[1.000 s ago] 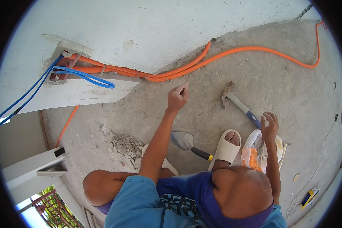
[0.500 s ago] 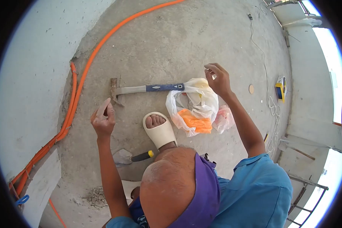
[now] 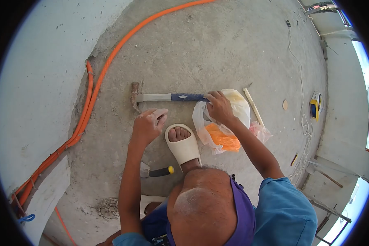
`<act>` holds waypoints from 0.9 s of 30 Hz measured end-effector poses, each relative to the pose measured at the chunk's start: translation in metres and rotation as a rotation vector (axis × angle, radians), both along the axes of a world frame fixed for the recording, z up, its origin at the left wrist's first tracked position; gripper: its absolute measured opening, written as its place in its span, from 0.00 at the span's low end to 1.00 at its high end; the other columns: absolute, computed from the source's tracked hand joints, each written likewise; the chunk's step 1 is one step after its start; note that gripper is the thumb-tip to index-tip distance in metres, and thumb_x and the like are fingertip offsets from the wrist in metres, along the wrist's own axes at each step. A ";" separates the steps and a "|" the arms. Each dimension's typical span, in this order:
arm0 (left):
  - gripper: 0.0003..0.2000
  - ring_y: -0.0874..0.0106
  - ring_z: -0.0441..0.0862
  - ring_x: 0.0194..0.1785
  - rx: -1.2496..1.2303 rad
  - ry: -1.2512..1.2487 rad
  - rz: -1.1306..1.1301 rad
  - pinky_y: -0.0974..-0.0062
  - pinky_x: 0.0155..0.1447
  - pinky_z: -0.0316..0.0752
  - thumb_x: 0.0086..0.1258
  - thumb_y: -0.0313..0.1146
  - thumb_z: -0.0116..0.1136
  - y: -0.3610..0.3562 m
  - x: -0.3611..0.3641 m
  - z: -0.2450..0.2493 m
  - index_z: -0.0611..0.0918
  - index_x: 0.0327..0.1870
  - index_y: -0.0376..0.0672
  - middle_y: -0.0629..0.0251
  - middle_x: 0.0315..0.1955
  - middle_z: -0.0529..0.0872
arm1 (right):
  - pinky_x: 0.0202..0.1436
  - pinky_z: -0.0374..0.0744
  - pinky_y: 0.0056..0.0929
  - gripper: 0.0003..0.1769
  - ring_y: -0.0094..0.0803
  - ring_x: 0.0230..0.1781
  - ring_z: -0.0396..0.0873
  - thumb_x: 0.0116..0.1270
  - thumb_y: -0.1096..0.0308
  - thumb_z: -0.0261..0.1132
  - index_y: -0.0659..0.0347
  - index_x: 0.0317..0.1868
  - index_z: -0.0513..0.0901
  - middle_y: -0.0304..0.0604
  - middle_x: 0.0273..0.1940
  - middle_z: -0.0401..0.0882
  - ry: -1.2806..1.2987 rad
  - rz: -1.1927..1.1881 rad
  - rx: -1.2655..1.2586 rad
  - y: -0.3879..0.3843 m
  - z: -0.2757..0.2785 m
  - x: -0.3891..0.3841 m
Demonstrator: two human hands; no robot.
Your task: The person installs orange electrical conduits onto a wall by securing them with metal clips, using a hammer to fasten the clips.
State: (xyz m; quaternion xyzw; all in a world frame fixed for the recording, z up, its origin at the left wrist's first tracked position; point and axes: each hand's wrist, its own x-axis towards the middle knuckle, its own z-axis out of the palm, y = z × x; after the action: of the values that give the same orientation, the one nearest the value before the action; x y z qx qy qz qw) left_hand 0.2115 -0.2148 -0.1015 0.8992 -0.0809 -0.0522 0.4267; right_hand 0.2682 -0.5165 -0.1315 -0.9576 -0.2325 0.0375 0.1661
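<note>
A claw hammer (image 3: 153, 97) with a grey and blue handle lies across the concrete floor. My right hand (image 3: 221, 108) closes over the end of its handle, at the rim of a white plastic bag (image 3: 240, 100). Inside that bag shows an orange plastic bag (image 3: 225, 139). My left hand (image 3: 148, 125) hovers just below the hammer head, holding nothing visible; its dusty fingers are loosely curled, thumb and forefinger apart. Below it lies a trowel (image 3: 162, 171) with a black and yellow handle, its blade partly hidden by my left forearm.
Orange conduit (image 3: 106, 65) runs along the wall at left. A pale stick (image 3: 254, 107) and a pinkish bag (image 3: 261, 130) lie right of the white bag. Further right are a white cable (image 3: 302, 119) and a yellow-blue box (image 3: 315, 105). Rubble (image 3: 108, 208) sits at lower left.
My right hand has come down and left onto the hammer handle's end. My left hand has moved right, nearer the hammer head. The view has shifted and turned slightly.
</note>
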 end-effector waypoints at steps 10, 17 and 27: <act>0.21 0.61 0.82 0.50 0.064 0.439 -0.494 0.65 0.58 0.75 0.56 0.37 0.70 0.010 -0.033 0.041 0.83 0.54 0.47 0.61 0.45 0.84 | 0.43 0.77 0.43 0.16 0.47 0.40 0.80 0.44 0.71 0.66 0.63 0.37 0.78 0.50 0.37 0.81 0.272 0.166 -0.296 0.050 0.034 0.076; 0.27 0.58 0.79 0.57 0.345 0.507 -0.759 0.61 0.62 0.73 0.46 0.41 0.77 0.009 -0.092 0.021 0.83 0.51 0.46 0.57 0.49 0.83 | 0.37 0.78 0.45 0.17 0.49 0.31 0.82 0.45 0.65 0.68 0.62 0.36 0.80 0.51 0.28 0.83 0.297 -0.164 -0.383 -0.064 0.095 0.047; 0.17 0.47 0.83 0.43 0.199 0.763 -0.597 0.53 0.48 0.77 0.61 0.39 0.65 0.012 -0.066 0.015 0.78 0.47 0.39 0.45 0.34 0.85 | 0.38 0.76 0.46 0.14 0.55 0.31 0.80 0.52 0.64 0.64 0.68 0.34 0.77 0.58 0.28 0.79 0.127 -0.906 -0.355 -0.240 0.076 -0.103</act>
State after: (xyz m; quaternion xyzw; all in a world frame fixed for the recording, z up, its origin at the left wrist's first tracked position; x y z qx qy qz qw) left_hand 0.1453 -0.2028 -0.0862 0.7899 -0.1677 -0.5054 0.3043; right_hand 0.1657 -0.7560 -0.0551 -0.9718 0.2280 0.0589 0.0138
